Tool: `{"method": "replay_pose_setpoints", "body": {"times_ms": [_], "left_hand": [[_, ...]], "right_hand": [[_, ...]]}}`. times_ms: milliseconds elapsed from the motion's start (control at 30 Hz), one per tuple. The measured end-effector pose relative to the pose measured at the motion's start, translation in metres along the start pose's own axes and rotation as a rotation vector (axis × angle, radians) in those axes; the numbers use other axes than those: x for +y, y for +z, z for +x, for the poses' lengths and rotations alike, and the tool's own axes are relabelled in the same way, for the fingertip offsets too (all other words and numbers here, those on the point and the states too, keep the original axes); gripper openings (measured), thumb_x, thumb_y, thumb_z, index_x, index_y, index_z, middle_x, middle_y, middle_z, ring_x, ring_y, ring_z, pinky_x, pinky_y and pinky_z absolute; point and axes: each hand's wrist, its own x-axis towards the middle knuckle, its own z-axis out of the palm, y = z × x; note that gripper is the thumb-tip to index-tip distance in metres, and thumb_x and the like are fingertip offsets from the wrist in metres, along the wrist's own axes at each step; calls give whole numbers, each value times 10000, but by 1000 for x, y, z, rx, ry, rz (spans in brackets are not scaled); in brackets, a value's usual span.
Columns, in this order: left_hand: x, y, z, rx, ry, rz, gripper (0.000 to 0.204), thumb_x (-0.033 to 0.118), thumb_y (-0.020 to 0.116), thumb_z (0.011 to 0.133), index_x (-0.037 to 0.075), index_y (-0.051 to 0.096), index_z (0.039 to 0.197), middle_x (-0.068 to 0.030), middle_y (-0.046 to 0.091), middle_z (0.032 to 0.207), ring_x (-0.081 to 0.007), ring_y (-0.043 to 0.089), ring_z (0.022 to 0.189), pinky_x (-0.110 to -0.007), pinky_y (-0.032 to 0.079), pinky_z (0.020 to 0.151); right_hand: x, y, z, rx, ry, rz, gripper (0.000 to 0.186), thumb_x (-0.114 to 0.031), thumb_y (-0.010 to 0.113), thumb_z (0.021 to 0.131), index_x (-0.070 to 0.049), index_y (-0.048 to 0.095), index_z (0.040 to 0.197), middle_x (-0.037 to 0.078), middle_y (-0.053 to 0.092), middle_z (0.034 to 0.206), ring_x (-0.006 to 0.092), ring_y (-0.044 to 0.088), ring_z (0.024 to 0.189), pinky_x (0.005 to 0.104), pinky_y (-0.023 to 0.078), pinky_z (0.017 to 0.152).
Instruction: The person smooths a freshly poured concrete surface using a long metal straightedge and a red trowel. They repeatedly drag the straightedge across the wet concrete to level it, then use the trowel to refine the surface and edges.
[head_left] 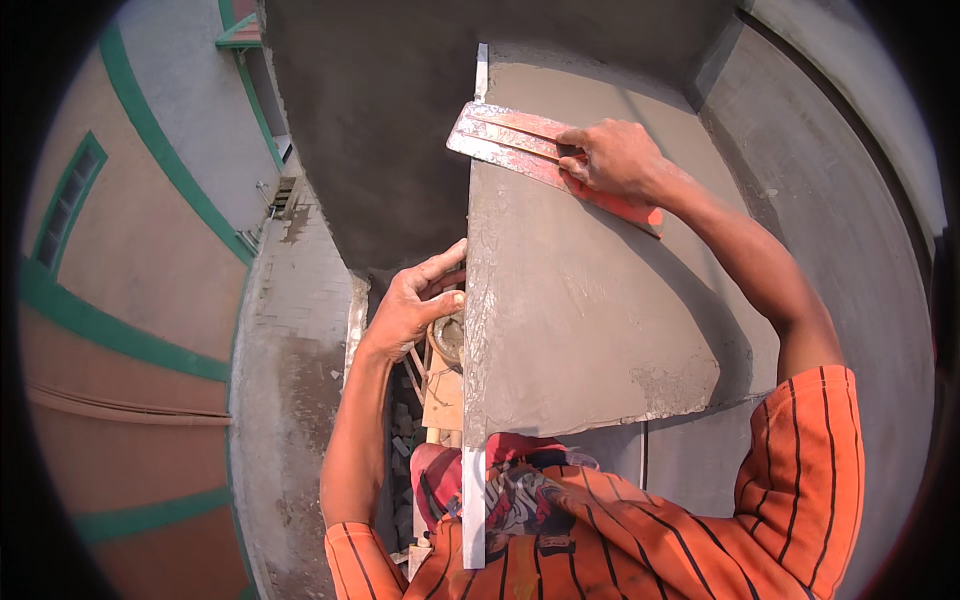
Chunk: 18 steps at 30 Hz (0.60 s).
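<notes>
My right hand grips a long red plastering float, worn and smeared with pale mortar. Its blade lies across the fresh grey plaster of a ledge, and its left end reaches over the ledge's edge. Along that edge runs a narrow metal straightedge, bare at both ends and coated with wet mortar between. My left hand holds the straightedge from its outer side, thumb and fingertips against it. Part of those fingertips is hidden at the edge.
A dark plastered wall rises beyond the ledge, and a grey wall stands at right. Down below the left edge are a round mortar container, boards and rubble. Further left lies a paved strip beside a green-trimmed building.
</notes>
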Motion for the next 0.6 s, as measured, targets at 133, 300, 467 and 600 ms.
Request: {"method": "replay_pose_setpoints", "body": {"times_ms": [133, 300, 467, 600], "left_hand": [[3, 3, -10, 15, 19, 44, 697, 107, 752, 819, -2, 450, 1437, -156, 408, 1514, -266, 509, 1284, -381, 434, 1071], [0, 4, -8, 15, -32, 10, 706, 109, 750, 820, -12, 436, 1441, -163, 372, 1535, -279, 467, 1335, -393, 403, 1101], [0, 0, -9, 15, -10, -3, 707, 109, 745, 827, -11, 427, 1447, -161, 377, 1532, -267, 467, 1335, -393, 390, 1111], [-1, 3, -6, 19, -19, -37, 810, 210, 807, 775, -20, 422, 1449, -153, 428, 1496, -275, 453, 1350, -409, 341, 1140]], "right_hand": [[65, 28, 94, 9, 114, -50, 321, -348, 599, 896, -136, 717, 1107, 140, 722, 987, 324, 683, 936, 447, 532, 833], [137, 44, 130, -83, 367, -73, 337, -367, 591, 899, -133, 721, 1104, 143, 705, 1108, 327, 663, 1052, 436, 514, 917], [244, 64, 83, -185, 671, -126, 446, -415, 633, 894, -63, 685, 1164, 183, 661, 1213, 348, 623, 1140, 453, 489, 957], [324, 71, 12, -153, 814, -113, 476, -405, 653, 871, 26, 702, 1067, 247, 693, 1068, 362, 673, 1025, 440, 527, 860]]}}
